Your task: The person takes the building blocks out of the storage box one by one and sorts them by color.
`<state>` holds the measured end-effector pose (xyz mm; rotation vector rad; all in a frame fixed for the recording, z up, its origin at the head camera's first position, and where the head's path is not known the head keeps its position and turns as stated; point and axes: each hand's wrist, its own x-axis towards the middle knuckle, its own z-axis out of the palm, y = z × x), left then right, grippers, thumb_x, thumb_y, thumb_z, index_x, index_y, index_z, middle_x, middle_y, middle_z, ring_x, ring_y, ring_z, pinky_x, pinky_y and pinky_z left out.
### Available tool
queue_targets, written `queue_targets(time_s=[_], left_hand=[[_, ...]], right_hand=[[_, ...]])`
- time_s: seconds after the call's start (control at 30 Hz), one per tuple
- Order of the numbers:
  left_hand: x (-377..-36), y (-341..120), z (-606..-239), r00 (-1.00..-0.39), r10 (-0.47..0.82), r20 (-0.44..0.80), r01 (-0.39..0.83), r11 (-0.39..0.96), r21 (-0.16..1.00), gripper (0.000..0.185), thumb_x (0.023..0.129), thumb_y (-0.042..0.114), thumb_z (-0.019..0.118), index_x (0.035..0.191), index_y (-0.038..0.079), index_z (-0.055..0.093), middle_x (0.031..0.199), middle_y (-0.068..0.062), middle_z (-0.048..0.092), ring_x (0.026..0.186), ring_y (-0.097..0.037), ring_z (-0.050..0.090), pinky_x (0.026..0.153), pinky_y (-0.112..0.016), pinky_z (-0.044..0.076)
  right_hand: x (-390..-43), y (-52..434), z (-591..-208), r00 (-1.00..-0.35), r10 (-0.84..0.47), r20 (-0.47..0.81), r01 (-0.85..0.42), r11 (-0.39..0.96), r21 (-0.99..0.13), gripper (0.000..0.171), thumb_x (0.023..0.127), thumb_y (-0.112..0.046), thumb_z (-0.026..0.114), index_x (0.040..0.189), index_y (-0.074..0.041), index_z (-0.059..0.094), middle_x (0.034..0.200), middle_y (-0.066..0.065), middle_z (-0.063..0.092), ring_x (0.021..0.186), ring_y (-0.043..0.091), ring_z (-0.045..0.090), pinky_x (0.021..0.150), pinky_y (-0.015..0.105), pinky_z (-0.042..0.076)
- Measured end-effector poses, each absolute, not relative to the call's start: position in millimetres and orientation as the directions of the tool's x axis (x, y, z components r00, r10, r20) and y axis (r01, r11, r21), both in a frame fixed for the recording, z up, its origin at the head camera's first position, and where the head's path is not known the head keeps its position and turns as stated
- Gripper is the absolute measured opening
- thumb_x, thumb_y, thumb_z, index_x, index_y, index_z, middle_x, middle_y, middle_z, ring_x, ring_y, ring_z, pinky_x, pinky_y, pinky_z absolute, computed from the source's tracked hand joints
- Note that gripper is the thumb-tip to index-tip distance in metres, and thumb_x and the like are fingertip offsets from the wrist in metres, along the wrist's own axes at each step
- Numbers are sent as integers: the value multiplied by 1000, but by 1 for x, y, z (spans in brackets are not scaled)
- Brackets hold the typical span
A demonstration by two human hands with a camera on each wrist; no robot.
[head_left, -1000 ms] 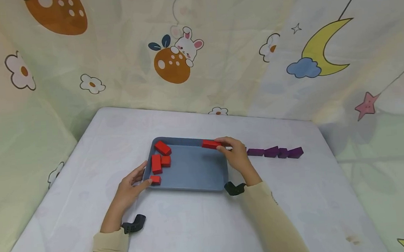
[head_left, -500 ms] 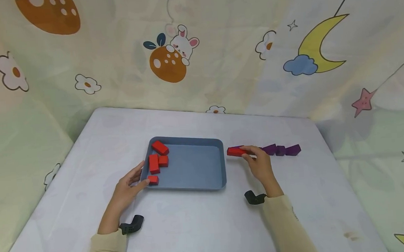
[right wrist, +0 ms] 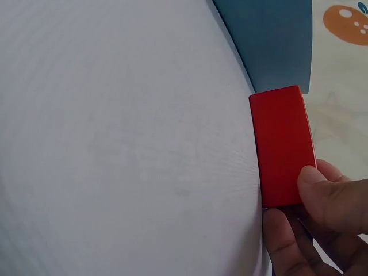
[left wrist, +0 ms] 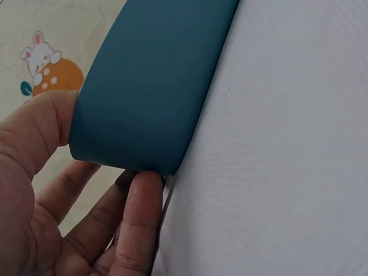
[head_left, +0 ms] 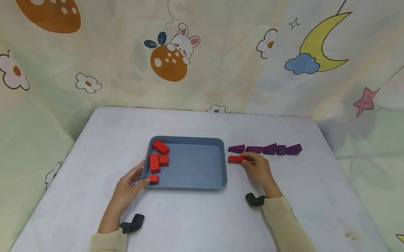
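Observation:
My left hand [head_left: 125, 190] grips the near left corner of a blue-grey tray [head_left: 194, 167], thumb over the rim and fingers below it. In the left wrist view the tray's outer wall [left wrist: 149, 80] stands between thumb and fingers. Just right of the tray, my right hand [head_left: 261, 172] pinches one end of a red block [head_left: 236, 159], which lies in front of a row of purple blocks. The right wrist view has this red block [right wrist: 283, 146] with the thumb on its face. Several other red blocks [head_left: 154, 163] lie along the tray's left side.
Several purple blocks form a row to the right of the tray, from a tapered one [head_left: 236, 149] to the far right one [head_left: 294, 149]. Everything stands on a white-covered table [head_left: 194, 226], with a printed cloth [head_left: 233, 74] hanging behind.
My right hand has carried the red block rightward out of the tray, then brought it down in front of the purple row. The left hand keeps its hold on the tray.

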<state>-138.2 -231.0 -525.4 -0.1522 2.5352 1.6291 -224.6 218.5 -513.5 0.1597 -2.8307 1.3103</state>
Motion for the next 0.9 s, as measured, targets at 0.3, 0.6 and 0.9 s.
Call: queue_targets(time_s=[0.3,0.6,0.9], left_hand=[[-138,-231,-525,-986,-23,-168,-163,407,899,73,106,22,72,170,18,38,164,-23,47,142,-42,50,112,-57,45],[-140,-232,-528,-988,-14,-156,-149,390,909,71,107,24,70,170,19,39,163,-23,48,143,-42,49,113,-58,44],[-139,-232,-527,-988,-19,-152,-147,402,904,71,106,26,71,169,17,40,163,-25,48,140,-41,52,109,-52,48]], right_hand=[[-212,213,-498,-996,-4,89,-70,660,-748,35,100,5,71,135,4,70,139,29,66,129,47,64,105,54,55],[-195,170,-491,-966,-47,253,-235,562,-793,32,97,7,75,129,4,74,128,24,72,116,42,71,103,52,57],[-189,112,-490,-944,-197,265,-329,477,-815,31,95,6,77,125,2,76,125,19,76,116,39,71,104,52,56]])
